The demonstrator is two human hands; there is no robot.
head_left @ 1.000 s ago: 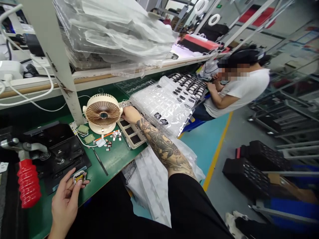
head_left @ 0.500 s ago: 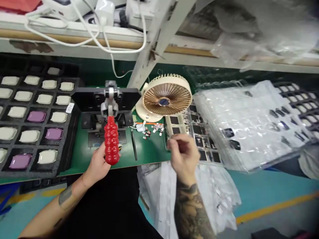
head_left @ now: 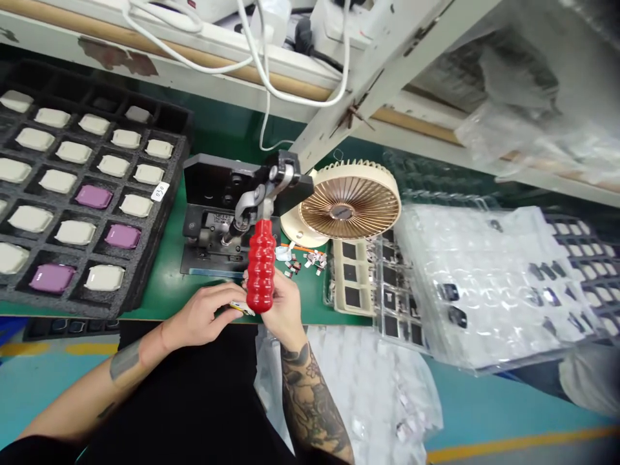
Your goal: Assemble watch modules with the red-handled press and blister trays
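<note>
In the head view my left hand [head_left: 206, 314] pinches a small, flat white piece with a yellow edge [head_left: 241, 308] between thumb and fingers. Close beside it is my right hand [head_left: 285, 310], its fingers partly covered by the red ribbed handle [head_left: 261, 268]; whether they also grip the piece is hidden. That handle belongs to a black toggle-clamp press [head_left: 213, 226] standing just beyond both hands. Small loose parts [head_left: 314, 260] lie on the green mat [head_left: 307, 297] to the right of the handle.
A black foam tray [head_left: 140, 274] of white and purple cases stands at left. Behind the loose parts is a cream fan [head_left: 349, 203]. A cream tray [head_left: 351, 278] of dark squares sits right, then clear plastic trays [head_left: 494, 297]. A white shelf post [head_left: 378, 84] slants overhead.
My right hand has moved left from beside the cream tray to meet my left hand behind the handle. The view has turned, so the press appears further right and tilted.
</note>
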